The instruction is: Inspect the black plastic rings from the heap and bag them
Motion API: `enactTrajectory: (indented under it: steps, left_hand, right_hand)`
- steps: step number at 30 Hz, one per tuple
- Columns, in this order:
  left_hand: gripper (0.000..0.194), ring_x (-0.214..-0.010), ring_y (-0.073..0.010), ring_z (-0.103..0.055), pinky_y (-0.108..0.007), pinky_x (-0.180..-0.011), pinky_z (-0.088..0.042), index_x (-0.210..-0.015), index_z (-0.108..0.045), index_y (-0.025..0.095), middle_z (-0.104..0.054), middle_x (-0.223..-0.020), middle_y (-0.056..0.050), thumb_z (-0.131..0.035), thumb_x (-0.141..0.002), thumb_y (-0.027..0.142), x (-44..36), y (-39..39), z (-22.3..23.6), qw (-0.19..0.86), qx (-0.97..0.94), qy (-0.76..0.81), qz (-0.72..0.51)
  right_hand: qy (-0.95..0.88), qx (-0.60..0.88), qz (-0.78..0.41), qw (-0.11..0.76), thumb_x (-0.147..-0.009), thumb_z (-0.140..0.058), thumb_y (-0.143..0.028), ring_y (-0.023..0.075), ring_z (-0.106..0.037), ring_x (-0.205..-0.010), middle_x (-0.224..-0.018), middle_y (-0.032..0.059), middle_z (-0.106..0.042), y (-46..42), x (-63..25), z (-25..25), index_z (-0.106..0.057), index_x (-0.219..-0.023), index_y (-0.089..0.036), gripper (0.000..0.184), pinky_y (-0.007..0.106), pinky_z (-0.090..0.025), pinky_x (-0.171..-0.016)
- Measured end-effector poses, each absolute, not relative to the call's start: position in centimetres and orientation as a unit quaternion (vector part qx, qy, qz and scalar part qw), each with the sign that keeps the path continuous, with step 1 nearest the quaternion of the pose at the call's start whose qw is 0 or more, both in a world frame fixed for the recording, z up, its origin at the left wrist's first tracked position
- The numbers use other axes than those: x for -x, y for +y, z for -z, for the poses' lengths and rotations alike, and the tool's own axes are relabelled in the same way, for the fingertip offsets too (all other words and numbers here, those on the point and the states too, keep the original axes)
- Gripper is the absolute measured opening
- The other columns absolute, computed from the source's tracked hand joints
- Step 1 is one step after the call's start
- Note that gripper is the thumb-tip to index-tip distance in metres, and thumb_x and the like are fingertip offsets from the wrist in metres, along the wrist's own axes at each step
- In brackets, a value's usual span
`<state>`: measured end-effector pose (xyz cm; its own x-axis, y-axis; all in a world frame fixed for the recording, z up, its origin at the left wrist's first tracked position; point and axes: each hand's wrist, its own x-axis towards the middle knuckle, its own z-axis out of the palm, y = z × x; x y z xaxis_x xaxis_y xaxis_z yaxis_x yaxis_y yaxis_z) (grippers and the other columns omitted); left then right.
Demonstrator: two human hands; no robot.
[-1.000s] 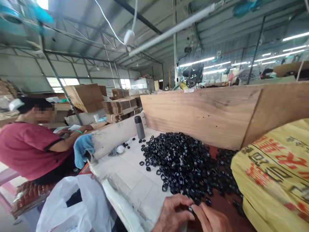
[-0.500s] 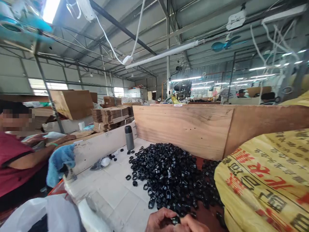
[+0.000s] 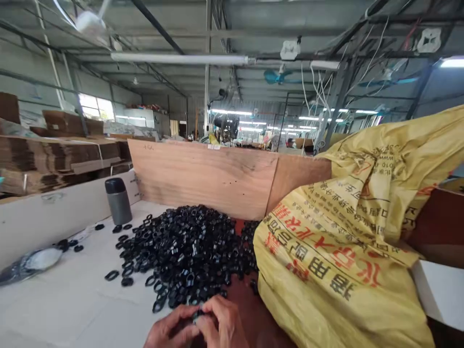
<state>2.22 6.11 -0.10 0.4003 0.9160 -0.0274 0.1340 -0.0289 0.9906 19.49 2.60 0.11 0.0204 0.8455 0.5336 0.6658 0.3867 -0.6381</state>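
Note:
At the bottom of the view, my left hand (image 3: pixel 171 328) and my right hand (image 3: pixel 224 321) meet, fingertips together. Between them they pinch a small black ring (image 3: pixel 197 314), mostly covered by the fingers. Just beyond my hands lies a large heap of similar black rings (image 3: pixel 184 244), with several strays spread over the white surface to its left. The finer shape of the held ring is too small to make out.
A big yellow printed sack (image 3: pixel 326 270) leans at the right. A grey bottle (image 3: pixel 119 203) stands behind the heap on the left, near a plastic bag (image 3: pixel 34 263). A wooden board (image 3: pixel 203 176) closes off the back; flattened cardboard (image 3: pixel 61 157) is stacked beyond.
The view has swung to the right, so the co-worker and blue towel at the left are out of sight and more of the yellow sack shows. Both hands still hold the ring.

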Motion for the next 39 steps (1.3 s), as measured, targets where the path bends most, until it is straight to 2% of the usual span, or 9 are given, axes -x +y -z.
enactTrajectory:
  steps: [10,13,17,18,20,24,28,32,39]
  left_hand:
    - [0.017,-0.097,-0.0191,-0.068,-0.032,-0.091,-0.052,-0.103,-0.069,0.023,-0.074,-0.104,-0.003,-0.058,-0.089,0.025,-2.2,3.7,-1.2,0.355,-0.781,0.381,-0.345]
    - [0.01,-0.084,-0.0168,-0.066,-0.027,-0.078,-0.05,-0.094,-0.068,0.022,-0.071,-0.09,0.0,-0.062,-0.086,0.025,-1.3,3.1,-2.8,0.339,-0.81,0.394,-0.271]
    - [0.028,-0.072,-0.017,-0.06,-0.027,-0.067,-0.044,-0.064,-0.062,0.019,-0.064,-0.072,-0.001,-0.065,-0.086,0.037,-1.4,3.4,-3.6,0.273,-0.849,0.41,-0.192]
    - [0.033,-0.068,-0.0167,-0.059,-0.028,-0.066,-0.043,-0.062,-0.06,0.019,-0.062,-0.068,-0.001,-0.062,-0.088,0.04,-1.9,3.6,-3.3,0.253,-0.842,0.432,-0.2]
    - [0.028,-0.065,-0.0164,-0.058,-0.028,-0.065,-0.043,-0.073,-0.063,0.019,-0.061,-0.068,-0.001,-0.059,-0.091,0.039,-3.1,4.1,-2.5,0.227,-0.818,0.47,-0.239]
    - [0.017,-0.079,-0.0178,-0.063,-0.028,-0.072,-0.049,-0.103,-0.067,0.021,-0.064,-0.093,-0.004,-0.065,-0.087,0.028,-5.2,5.2,-0.3,0.205,-0.836,0.429,-0.275]
    - [0.012,-0.088,-0.0182,-0.065,-0.029,-0.081,-0.051,-0.092,-0.068,0.021,-0.064,-0.101,-0.006,-0.056,-0.091,0.02,-5.4,5.7,1.2,0.197,-0.848,0.403,-0.283]
    - [0.016,-0.088,-0.0198,-0.065,-0.032,-0.082,-0.051,-0.102,-0.061,0.021,-0.068,-0.096,-0.004,-0.057,-0.087,0.017,-4.8,5.2,1.3,0.218,-0.825,0.42,-0.309]
    - [0.026,-0.074,-0.0151,-0.063,-0.027,-0.069,-0.051,-0.102,-0.053,0.021,-0.066,-0.086,0.001,-0.061,-0.078,0.015,-4.9,5.3,0.8,0.307,-0.75,0.462,-0.36]
  right_hand:
    - [-0.567,0.648,-0.331,0.387,-0.088,-0.057,-0.033,0.0124,-0.054,-0.04,-0.048,-0.0033,-0.058,1.4,-18.9,-1.9,-0.066,-0.075,-0.018,0.021,0.021,-0.035,-0.043]
    - [-0.569,0.682,-0.252,0.384,-0.088,-0.057,-0.041,0.0156,-0.059,-0.051,-0.053,0.0016,-0.061,2.1,-21.0,-2.3,-0.061,-0.061,-0.019,0.035,0.024,-0.039,-0.05]
    - [-0.58,0.7,-0.113,0.401,-0.079,-0.06,-0.018,0.0198,-0.064,-0.073,-0.08,0.0061,-0.067,3.3,-23.7,-1.6,-0.064,-0.081,-0.018,0.005,0.028,-0.048,-0.067]
    - [-0.6,0.689,-0.098,0.394,-0.074,-0.06,-0.012,0.0201,-0.064,-0.078,-0.09,0.0078,-0.067,3.5,-24.0,-1.2,-0.065,-0.088,-0.018,0.016,0.029,-0.049,-0.071]
    - [-0.652,0.658,-0.09,0.366,-0.07,-0.058,-0.004,0.0208,-0.064,-0.086,-0.104,0.0109,-0.063,3.7,-24.0,-0.3,-0.065,-0.1,-0.016,0.033,0.03,-0.05,-0.076]
    - [-0.707,0.627,-0.087,0.315,-0.073,-0.055,0.001,0.0222,-0.062,-0.089,-0.096,0.0101,-0.062,3.6,-23.6,0.7,-0.064,-0.095,-0.015,0.028,0.032,-0.049,-0.08]
    - [-0.704,0.632,-0.088,0.313,-0.072,-0.055,0.003,0.0216,-0.062,-0.091,-0.098,0.0097,-0.061,3.4,-23.5,0.3,-0.062,-0.097,-0.015,0.032,0.032,-0.049,-0.082]
    - [-0.725,0.607,-0.081,0.314,-0.071,-0.057,0.001,0.0206,-0.06,-0.096,-0.111,0.01,-0.057,3.2,-23.3,-0.3,-0.059,-0.107,-0.018,0.041,0.031,-0.05,-0.084]
    - [-0.746,0.609,-0.06,0.262,-0.075,-0.059,-0.002,0.0238,-0.059,-0.09,-0.092,0.0075,-0.067,3.3,-23.1,-0.4,-0.06,-0.09,-0.019,0.022,0.032,-0.046,-0.076]
